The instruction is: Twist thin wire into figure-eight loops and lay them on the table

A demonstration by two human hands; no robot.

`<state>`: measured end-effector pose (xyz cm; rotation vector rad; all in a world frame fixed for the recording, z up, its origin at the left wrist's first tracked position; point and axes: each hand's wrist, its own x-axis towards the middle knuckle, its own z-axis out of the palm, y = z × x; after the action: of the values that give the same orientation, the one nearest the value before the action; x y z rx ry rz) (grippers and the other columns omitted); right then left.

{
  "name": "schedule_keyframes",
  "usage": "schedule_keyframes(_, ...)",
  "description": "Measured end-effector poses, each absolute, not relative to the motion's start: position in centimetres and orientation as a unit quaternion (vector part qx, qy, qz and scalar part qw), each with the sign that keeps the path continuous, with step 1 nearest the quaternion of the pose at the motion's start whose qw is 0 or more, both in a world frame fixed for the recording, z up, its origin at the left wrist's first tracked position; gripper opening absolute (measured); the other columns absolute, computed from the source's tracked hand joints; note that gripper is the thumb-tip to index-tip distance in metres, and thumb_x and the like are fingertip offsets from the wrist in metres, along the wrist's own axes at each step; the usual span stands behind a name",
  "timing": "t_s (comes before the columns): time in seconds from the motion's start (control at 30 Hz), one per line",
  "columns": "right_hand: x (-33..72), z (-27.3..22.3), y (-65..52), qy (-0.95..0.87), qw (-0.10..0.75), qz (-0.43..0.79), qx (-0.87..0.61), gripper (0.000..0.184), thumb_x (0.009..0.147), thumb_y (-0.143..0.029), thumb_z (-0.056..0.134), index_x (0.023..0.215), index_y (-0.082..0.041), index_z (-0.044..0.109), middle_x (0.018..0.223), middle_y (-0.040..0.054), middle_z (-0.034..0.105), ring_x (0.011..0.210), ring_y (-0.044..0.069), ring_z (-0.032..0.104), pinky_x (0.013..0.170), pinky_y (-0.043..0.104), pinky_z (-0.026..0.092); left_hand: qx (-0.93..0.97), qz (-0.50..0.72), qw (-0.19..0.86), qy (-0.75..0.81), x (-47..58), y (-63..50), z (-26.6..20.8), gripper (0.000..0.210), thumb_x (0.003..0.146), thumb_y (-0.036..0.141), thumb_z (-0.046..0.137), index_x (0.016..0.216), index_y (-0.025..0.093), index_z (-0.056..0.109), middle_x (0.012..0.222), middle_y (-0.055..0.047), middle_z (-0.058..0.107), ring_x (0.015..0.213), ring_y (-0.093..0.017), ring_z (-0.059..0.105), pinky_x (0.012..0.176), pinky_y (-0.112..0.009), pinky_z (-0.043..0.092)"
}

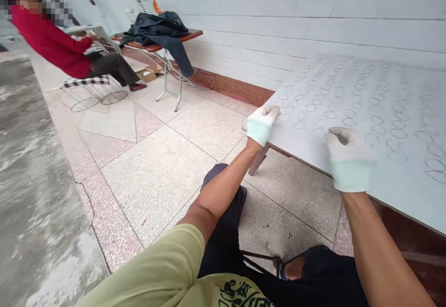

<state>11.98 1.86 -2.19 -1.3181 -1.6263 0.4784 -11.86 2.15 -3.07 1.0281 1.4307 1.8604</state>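
A white board slants away to the right in front of me, covered with rows of thin dark curly loops; whether they are wire or drawn lines I cannot tell. I wear white gloves with mint-green cuffs. At the board's left edge, my left hand is closed, its thumb and fingers pinched together near the loops. My right hand is curled closed over the board's near side. Anything inside either hand is too small or too hidden to make out.
On the left, a person in a red top sits on a checkered-seat stool. A folding table with a dark jacket stands by the white wall. A cardboard box sits on the tiled floor.
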Motion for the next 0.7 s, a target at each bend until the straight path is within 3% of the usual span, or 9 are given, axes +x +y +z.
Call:
schedule_keyframes(0.1, 11.4, -1.0, 1.0, -0.695, 0.496, 0.179, -0.489, 0.019, 0.096, -0.033, 0.064, 0.094, -0.025, 0.082, 0.109, 0.0105, 0.083, 0.114, 0.031, 0.075, 0.109, 0.049, 0.056, 0.388, 0.708, 0.254, 0.532, -11.7, 2.2, -3.0, 0.013, 0.1, 0.03, 0.075, 0.103, 0.02, 0.081, 0.107, -0.009, 0.088, 0.104, -0.022, 0.083, 0.102, -0.038, 0.066)
schedule_keyframes(0.3, 10.8, -0.6, 1.5, -0.669, 0.512, 0.212, -0.495, 0.02, 0.098, -0.031, 0.064, 0.079, -0.027, 0.072, 0.095, 0.0062, 0.078, 0.1, 0.026, 0.072, 0.098, 0.042, 0.057, 0.409, 0.696, 0.252, 0.533, -11.7, 2.5, -2.9, 0.02, 0.098, 0.039, 0.076, 0.1, 0.021, 0.082, 0.101, -0.008, 0.086, 0.094, -0.021, 0.081, 0.096, -0.035, 0.066)
schedule_keyframes(0.5, 11.1, -0.4, 2.0, -0.604, 0.528, 0.364, -0.474, 0.022, 0.099, -0.044, 0.072, 0.098, -0.024, 0.079, 0.11, 0.0063, 0.083, 0.111, 0.024, 0.075, 0.11, 0.041, 0.056, 0.421, 0.678, 0.277, 0.534, -9.6, 1.0, -2.0, 0.02, 0.093, 0.041, 0.08, 0.096, 0.021, 0.085, 0.1, -0.007, 0.087, 0.094, -0.023, 0.082, 0.096, -0.038, 0.065)
schedule_keyframes(0.7, 12.0, 0.8, 2.8, -0.604, 0.491, 0.486, -0.398, 0.048, 0.099, -0.065, 0.077, 0.122, -0.023, 0.08, 0.128, 0.0077, 0.083, 0.115, 0.022, 0.078, 0.107, 0.038, 0.063, 0.526, 0.589, 0.256, 0.557, -7.2, -0.7, -1.5, 0.018, 0.092, 0.038, 0.076, 0.088, 0.024, 0.086, 0.098, -0.006, 0.088, 0.102, -0.028, 0.08, 0.098, -0.04, 0.061)
